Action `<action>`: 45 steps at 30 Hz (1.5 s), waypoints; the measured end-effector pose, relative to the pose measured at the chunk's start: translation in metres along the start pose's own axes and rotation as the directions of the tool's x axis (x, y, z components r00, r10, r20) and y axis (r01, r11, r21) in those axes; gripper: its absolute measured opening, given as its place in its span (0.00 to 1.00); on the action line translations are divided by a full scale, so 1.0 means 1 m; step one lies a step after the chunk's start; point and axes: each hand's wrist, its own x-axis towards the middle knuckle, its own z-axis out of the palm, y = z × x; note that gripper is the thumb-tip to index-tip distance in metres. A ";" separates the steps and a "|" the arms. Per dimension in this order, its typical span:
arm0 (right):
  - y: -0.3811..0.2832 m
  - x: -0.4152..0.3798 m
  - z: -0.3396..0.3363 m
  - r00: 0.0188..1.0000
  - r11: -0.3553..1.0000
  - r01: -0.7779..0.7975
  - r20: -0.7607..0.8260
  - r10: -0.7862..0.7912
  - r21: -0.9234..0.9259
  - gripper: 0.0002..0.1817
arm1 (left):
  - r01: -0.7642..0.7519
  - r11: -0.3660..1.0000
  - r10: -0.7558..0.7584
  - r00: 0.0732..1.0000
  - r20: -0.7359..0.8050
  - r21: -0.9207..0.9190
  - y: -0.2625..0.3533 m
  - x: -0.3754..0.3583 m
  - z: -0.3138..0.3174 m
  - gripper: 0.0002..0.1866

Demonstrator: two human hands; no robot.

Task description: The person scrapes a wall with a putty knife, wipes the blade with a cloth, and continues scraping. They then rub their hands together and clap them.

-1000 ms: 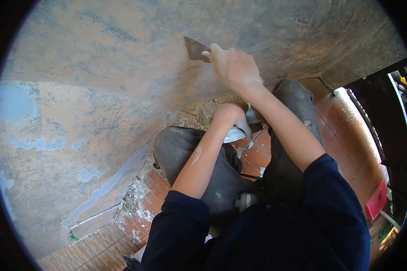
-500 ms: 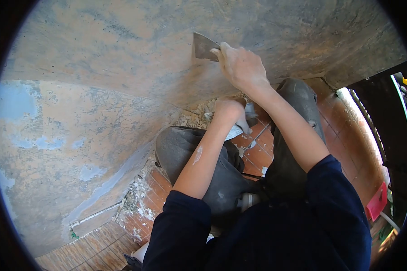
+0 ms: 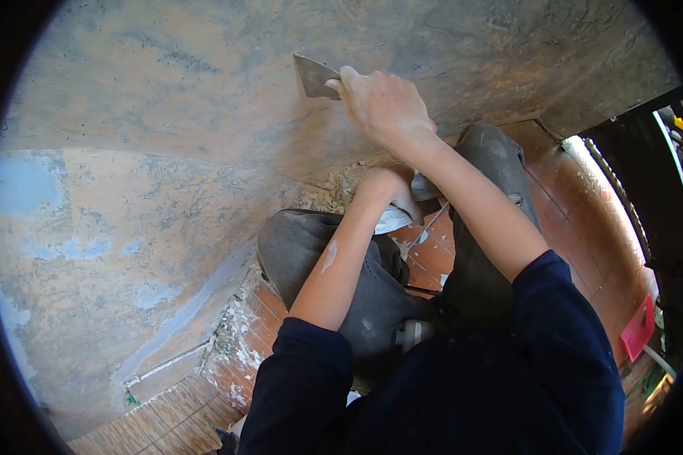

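wall (image 3: pixel 205 83), mottled grey and tan, spans the far side, and a section with pale blue patches (image 3: pixel 26 184) runs down the left. reddish tiled floor (image 3: pixel 577 250) lies below it, reaching to the right, with brown streaked tiles (image 3: pixel 167 425) at the near left. dark grey trousers (image 3: pixel 387 311) cover the person's bent legs in the middle, their knees apart, and dark blue sleeves (image 3: pixel 303 371) end above the bare forearms. flaky pale debris (image 3: pixel 235 341) is strewn along the foot of the wall, on the left and between the wall and the knees. a thin pale strip (image 3: pixel 167 362) runs low on the left section. a pink piece (image 3: pixel 637 327) with a pale handle is at the right edge. the right hand (image 3: pixel 387 106) is closed around the scraper, knuckles up, thumb near the blade. the left hand (image 3: pixel 395 196) is low between the knees, beside a whitish item (image 3: pixel 393 220); its fingers are partly hidden, so its grip cannot be told. the scraper (image 3: pixel 315 78) is at the far wall, its flat blade pointing left from the right hand.
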 end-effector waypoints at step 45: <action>0.132 -0.028 0.014 0.932 0.994 0.007 0.361 0.031 -0.105 0.25 | -0.212 0.923 -0.109 0.659 -0.744 -0.322 -0.068 -0.019 0.041 0.40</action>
